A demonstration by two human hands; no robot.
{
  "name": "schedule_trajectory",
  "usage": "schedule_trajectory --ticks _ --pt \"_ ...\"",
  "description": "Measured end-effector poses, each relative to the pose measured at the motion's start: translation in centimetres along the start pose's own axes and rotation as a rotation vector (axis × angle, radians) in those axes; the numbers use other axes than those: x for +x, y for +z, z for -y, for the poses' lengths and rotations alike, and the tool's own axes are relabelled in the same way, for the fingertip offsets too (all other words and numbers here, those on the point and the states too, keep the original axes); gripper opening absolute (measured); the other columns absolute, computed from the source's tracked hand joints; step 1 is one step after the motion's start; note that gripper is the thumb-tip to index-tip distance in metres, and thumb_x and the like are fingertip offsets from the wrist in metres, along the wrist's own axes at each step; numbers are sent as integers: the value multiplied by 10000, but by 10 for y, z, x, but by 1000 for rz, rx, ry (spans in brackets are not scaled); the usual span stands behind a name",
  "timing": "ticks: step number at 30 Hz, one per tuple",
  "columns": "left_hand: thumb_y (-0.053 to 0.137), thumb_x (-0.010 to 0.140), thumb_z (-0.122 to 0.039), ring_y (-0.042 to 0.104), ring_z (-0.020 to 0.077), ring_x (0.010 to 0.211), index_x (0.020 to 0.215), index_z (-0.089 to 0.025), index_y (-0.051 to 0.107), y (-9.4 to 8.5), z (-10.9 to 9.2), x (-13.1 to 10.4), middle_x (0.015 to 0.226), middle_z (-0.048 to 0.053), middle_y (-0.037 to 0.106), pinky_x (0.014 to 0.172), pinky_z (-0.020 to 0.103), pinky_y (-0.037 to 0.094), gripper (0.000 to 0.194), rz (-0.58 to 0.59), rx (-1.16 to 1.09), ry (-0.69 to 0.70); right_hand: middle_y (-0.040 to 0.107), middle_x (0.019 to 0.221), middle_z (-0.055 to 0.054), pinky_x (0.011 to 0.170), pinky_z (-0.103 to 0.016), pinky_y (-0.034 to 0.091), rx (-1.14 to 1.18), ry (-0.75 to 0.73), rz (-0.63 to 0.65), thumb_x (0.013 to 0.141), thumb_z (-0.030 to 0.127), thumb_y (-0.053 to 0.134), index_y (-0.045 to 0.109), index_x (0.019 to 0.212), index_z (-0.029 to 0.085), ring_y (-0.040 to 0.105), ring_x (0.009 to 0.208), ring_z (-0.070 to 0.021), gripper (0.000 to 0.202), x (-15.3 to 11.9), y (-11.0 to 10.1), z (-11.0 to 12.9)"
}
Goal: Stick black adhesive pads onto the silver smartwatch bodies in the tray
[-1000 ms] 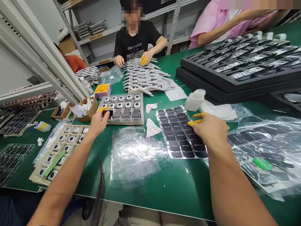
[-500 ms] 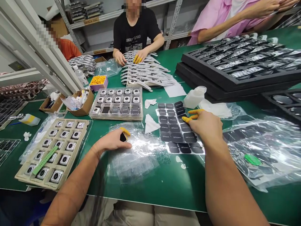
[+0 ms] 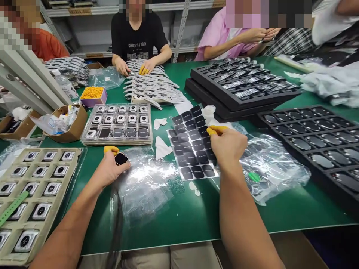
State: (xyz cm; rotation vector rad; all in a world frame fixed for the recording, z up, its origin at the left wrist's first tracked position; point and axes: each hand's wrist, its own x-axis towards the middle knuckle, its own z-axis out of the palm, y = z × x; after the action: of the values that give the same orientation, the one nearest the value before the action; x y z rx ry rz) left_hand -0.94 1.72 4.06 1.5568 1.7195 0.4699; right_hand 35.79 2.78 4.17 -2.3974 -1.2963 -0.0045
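My left hand point(image 3: 109, 168) is closed around a smartwatch body point(image 3: 121, 158), its dark screen facing up between thumb and fingers. Yellow finger cots cover some of its fingertips. Below and to its right lie clear plastic film pieces point(image 3: 146, 194) that glare in the light. My right hand point(image 3: 230, 145) pinches the right edge of a sheet of dark rounded-square stickers point(image 3: 192, 133). That sheet appears raised and tilted over another sticker sheet point(image 3: 198, 172). Yellow cots are on this hand's fingertips too.
A beige tray point(image 3: 53, 224) of watch bodies stands left, with a green strap point(image 3: 14, 207) across it. Clear trays point(image 3: 117, 141) sit behind. Black foam trays point(image 3: 280, 149) and a plastic bag point(image 3: 280, 164) lie right. Opposite, a person's hands point(image 3: 146, 68) handle white straps.
The view has swung right, so the scene sits further left. More of the watch's screen now shows in my left hand. The upper sticker sheet has shifted and tilted with my right hand.
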Motion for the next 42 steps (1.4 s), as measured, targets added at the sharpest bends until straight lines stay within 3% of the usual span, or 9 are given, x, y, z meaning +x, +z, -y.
schedule_trajectory --ticks 3,7,13,20,27,32,36,39,42 --pt "749 684 -473 637 200 723 1059 -213 472 3 -1 2 900 25 644 665 323 480 535 -31 62 -11 709 966 -157 844 -431 443 -4 92 -75 860 333 544 739 1127 141 628 952 -327 382 1 -5 -2" --pt "705 727 -480 657 226 802 1000 -228 580 4 -5 0 914 27 668 716 332 486 392 -14 97 46 698 1023 -145 874 -422 433 25 45 -8 875 365 548 696 1168 157 608 1029 -324 388 2 3 -5" --pt "726 684 -532 648 260 866 1071 -197 484 3 -3 1 1067 100 619 698 342 484 566 -77 279 26 623 1184 -237 890 -418 445 -41 -31 238 765 599 700 520 1352 59 566 1145 -351 818 -1 37 2" --pt "708 706 -541 650 258 846 1033 -220 501 -2 -5 1 973 67 653 683 333 478 503 -27 266 -18 722 1113 -127 833 -381 458 -27 7 284 788 407 731 593 1288 152 631 1082 -314 577 3 32 -4" --pt "670 741 -455 633 248 890 1142 -177 500 -1 -4 1 1154 120 588 687 328 487 516 -31 365 12 753 965 -125 766 -379 458 -75 48 79 791 201 643 695 1210 217 666 946 -309 423 -5 6 -1" --pt "703 701 -494 637 249 840 1074 -184 492 -6 -5 1 1025 94 622 663 325 478 529 -58 368 -38 740 918 -134 768 -404 470 -56 68 52 753 175 626 751 1126 244 672 904 -322 399 -8 -6 -1" --pt "718 684 -502 649 251 854 1012 -217 527 -11 -5 1 964 59 657 678 320 478 474 -71 289 -17 727 912 -115 837 -435 481 158 62 39 753 223 632 758 1019 196 666 913 -313 296 3 -6 -14" --pt "724 671 -461 643 264 909 1058 -203 513 -11 -5 2 1056 93 629 708 335 486 510 -135 322 -3 698 927 -92 834 -425 503 554 70 -11 767 263 635 706 937 189 655 894 -267 198 12 -7 -19" --pt "752 644 -472 634 272 892 1010 -195 472 -14 -4 3 1022 97 593 721 359 489 537 -127 370 -49 660 903 -52 715 -383 535 968 -9 81 770 319 676 633 1021 229 644 801 -216 271 1 -10 -7"
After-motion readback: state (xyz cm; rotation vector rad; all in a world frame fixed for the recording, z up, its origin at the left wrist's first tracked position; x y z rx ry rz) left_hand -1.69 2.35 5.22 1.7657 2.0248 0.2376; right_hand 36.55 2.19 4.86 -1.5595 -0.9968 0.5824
